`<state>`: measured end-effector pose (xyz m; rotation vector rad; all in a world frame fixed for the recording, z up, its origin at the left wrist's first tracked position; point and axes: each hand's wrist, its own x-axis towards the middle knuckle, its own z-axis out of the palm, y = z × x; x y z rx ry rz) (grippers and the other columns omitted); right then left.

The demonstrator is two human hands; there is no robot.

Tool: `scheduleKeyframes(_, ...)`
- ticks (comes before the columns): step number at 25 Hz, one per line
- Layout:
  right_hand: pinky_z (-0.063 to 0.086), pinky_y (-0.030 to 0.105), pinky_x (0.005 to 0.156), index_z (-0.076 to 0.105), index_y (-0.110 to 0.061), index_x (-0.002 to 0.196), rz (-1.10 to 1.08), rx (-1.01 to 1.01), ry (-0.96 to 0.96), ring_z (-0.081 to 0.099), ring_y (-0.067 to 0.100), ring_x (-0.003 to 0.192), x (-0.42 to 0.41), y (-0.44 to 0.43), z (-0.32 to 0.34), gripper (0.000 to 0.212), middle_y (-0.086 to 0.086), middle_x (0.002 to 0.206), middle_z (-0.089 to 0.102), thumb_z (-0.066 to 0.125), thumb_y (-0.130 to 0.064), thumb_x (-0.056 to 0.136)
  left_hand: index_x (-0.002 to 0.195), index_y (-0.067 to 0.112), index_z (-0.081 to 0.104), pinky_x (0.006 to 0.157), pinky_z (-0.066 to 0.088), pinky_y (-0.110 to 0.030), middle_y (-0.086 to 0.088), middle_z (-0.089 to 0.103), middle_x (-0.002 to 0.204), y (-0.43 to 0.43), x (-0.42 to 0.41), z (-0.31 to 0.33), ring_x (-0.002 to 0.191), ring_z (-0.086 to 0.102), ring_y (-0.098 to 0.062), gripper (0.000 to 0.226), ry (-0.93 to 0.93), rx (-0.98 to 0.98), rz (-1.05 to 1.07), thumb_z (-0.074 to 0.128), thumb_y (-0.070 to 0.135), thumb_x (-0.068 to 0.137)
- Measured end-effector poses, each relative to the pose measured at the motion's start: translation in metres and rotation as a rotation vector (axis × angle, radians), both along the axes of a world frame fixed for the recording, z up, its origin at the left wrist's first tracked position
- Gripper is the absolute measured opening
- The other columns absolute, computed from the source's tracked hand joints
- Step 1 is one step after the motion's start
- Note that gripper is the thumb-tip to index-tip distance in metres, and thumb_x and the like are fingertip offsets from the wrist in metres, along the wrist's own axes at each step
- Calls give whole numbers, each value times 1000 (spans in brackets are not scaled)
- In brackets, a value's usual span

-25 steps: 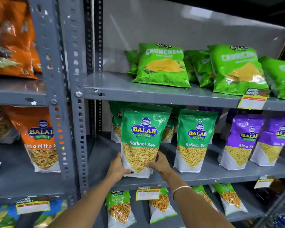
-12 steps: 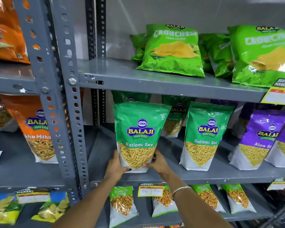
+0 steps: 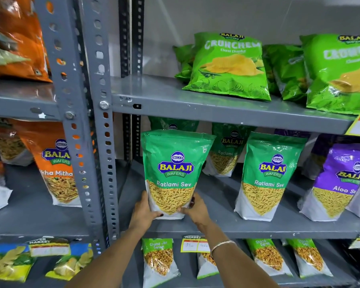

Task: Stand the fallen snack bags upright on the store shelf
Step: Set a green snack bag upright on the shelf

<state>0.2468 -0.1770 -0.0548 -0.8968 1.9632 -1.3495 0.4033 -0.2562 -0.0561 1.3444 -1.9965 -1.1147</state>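
Note:
A green Ratlami Sev bag stands upright at the left front of the grey middle shelf. My left hand grips its lower left corner and my right hand grips its lower right corner. A second Ratlami Sev bag stands upright to its right. Two more green bags stand behind them, partly hidden. Purple Aloo Sev bags stand at the far right.
Green Crunchem bags lean back on the upper shelf. A perforated grey upright bounds the bay on the left. Orange bags fill the neighbouring bay. Small Chana Jor Garam bags sit on the lower shelf.
Both hands have shifted the bag a little deeper and to the left on the shelf. The camera has moved closer and tilted, so the shelves look larger.

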Motion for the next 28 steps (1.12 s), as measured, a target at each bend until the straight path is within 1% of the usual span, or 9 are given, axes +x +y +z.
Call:
scheduleKeyframes(4, 42, 35, 99, 41, -3, 132, 2, 52, 23, 49, 31, 125, 6, 4, 9, 78, 16, 134, 54, 80, -3, 64, 127, 9, 39, 94, 49, -47, -15, 56, 133, 1, 1, 2, 121, 53, -35, 75, -25, 25, -15, 81, 14, 64)
scheduleKeyframes(8, 38, 39, 105, 26, 0, 140, -56, 121, 80, 40, 32, 133, -8, 22, 35, 89, 19, 145, 40, 79, -9, 69, 131, 1, 36, 103, 41, -41, -19, 43, 138, 1, 6, 28, 131, 41, -34, 83, -291, 81, -33, 81, 23, 65)
scheduleKeyframes(11, 40, 36, 101, 32, 9, 136, -213, 245, 153, 44, 31, 130, -44, 59, 50, 81, 19, 142, 44, 77, -14, 72, 109, 5, 56, 100, 42, -34, -19, 50, 129, 21, 1, 73, 126, 49, -29, 38, -705, 92, -183, 59, 35, 86)
scheduleKeyframes(13, 43, 40, 98, 39, 12, 130, -347, 322, 152, 49, 34, 124, -76, 89, 52, 77, 21, 133, 51, 78, -18, 71, 99, -1, 58, 91, 48, -31, -16, 58, 128, 34, -14, 89, 101, 60, -23, 41, -889, 183, -283, 47, 38, 93)
scheduleKeyframes(15, 39, 43, 107, 29, 9, 135, -490, 369, 126, 42, 36, 129, -113, 115, 52, 91, 24, 138, 45, 81, -25, 67, 75, 2, 52, 85, 52, -28, -13, 67, 94, 44, -39, 90, 88, 65, -21, 46, -990, 298, -335, 48, 46, 90)
scheduleKeyframes(18, 28, 41, 114, 15, 5, 139, -532, 330, 101, 28, 37, 137, -170, 141, 48, 101, 27, 147, 26, 81, -21, 68, 85, 2, 56, 71, 52, -29, -9, 64, 79, 63, -104, 69, 90, 67, -26, 47, -831, 178, -339, 55, 49, 84)
scheduleKeyframes(23, 35, 48, 110, 28, 14, 134, -205, 220, 15, 40, 32, 131, -244, 150, 29, 90, 25, 139, 42, 82, -7, 65, 143, 1, 32, 109, 35, -33, -15, 36, 151, 111, -221, 27, 137, 39, -27, 86, -217, 151, -194, 72, 36, 76)
scheduleKeyframes(26, 49, 57, 92, 62, 3, 108, -86, 190, 38, 62, 33, 106, -275, 134, -6, 82, 26, 111, 67, 91, -35, 41, 132, 4, 48, 103, 44, -42, -15, 52, 139, 119, -254, 12, 124, 52, -31, 74, -80, 167, -80, 78, 28, 69)
scheduleKeyframes(28, 51, 55, 90, 66, 0, 104, -32, 176, 60, 64, 34, 105, -274, 131, -8, 73, 23, 109, 69, 89, -31, 43, 118, 1, 58, 95, 49, -45, -17, 62, 126, 121, -257, 11, 113, 60, -32, 59, -62, 114, -11, 80, 22, 67)
